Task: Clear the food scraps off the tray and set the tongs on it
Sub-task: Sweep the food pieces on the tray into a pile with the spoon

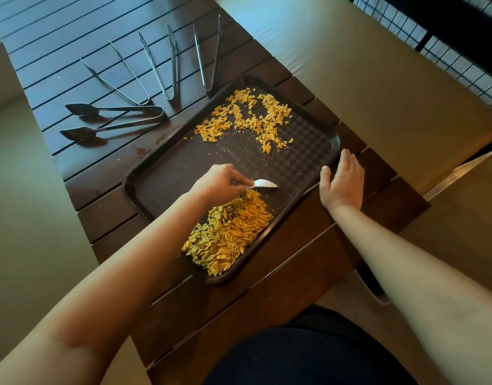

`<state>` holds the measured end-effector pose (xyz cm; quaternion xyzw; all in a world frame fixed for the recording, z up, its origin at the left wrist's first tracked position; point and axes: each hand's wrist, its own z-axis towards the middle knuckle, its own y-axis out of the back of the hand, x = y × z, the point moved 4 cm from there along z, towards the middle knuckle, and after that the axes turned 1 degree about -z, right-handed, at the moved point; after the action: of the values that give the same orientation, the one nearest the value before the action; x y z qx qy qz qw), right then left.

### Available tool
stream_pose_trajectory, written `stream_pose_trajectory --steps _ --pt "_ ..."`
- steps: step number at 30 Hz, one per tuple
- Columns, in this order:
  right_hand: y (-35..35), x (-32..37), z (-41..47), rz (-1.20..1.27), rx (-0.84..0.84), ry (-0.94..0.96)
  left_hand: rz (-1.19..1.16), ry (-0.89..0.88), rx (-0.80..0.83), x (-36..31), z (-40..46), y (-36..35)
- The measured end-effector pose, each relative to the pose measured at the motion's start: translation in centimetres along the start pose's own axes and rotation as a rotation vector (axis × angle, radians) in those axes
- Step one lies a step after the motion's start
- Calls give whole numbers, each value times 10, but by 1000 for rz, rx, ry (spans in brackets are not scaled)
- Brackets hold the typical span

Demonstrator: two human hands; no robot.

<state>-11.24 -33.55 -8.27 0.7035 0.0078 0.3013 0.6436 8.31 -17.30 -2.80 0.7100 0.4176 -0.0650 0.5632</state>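
Two scrap piles [230,234] on tray [167,173]; left hand [220,180] holds spoon [264,184].

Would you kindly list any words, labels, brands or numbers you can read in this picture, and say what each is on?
None can be read. The tray shows only a checkered texture, and the spoon, the four tongs and the slatted table bear no visible writing.

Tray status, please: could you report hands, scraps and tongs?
Left hand grips white spoon; right hand flat on tray rim. Scraps piled near edge, more far side. Four tongs on table.
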Motion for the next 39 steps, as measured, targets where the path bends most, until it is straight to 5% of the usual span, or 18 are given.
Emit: stream_pose_trajectory --steps 6,12,24,30,39 --pt "-1 0 -1 1 -4 6 75 -39 92 11 -12 8" --pt "-1 0 -1 -8 0 5 -92 103 -182 32 -6 24" --pt "0 0 -1 0 4 7 -83 123 32 51 -26 18" --pt "0 1 -1 -2 6 4 -156 118 -202 43 -11 23" --pt "1 2 -1 -3 7 -2 -97 78 22 35 -11 8"
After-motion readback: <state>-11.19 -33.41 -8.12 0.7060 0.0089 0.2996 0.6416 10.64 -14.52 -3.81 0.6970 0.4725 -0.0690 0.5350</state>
